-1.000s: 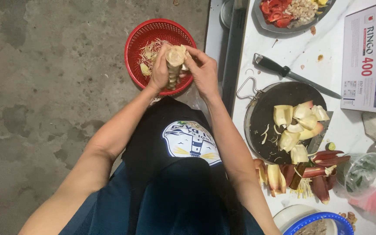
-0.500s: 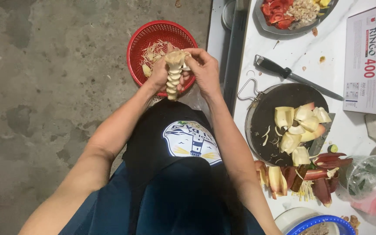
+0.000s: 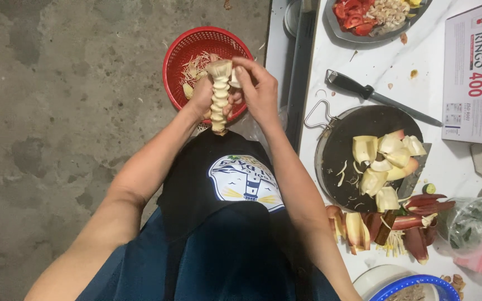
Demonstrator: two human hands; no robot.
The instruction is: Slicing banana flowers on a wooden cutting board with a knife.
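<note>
Both my hands hold a pale, ridged banana-blossom core (image 3: 219, 96) upright over a red plastic basket (image 3: 181, 51) on the concrete floor. My left hand (image 3: 202, 99) grips the core from the left. My right hand (image 3: 259, 89) pinches its top end from the right. The basket holds pale strips and trimmings. The core's lower tip points toward my black shirt.
On the white counter at right: a dark round board (image 3: 336, 150) with pale cut pieces (image 3: 386, 161), a black-handled knife (image 3: 375, 96), reddish bracts (image 3: 414, 223) at the edge, a metal plate of tomato slices (image 3: 364, 14), a cardboard box (image 3: 475, 72), a clear plastic cup (image 3: 475, 223), a blue-rimmed bowl (image 3: 414, 285).
The core has been stripped: it was a short stub a second ago and now shows a long ridged stalk, held a little lower. Both hands stay over the basket.
</note>
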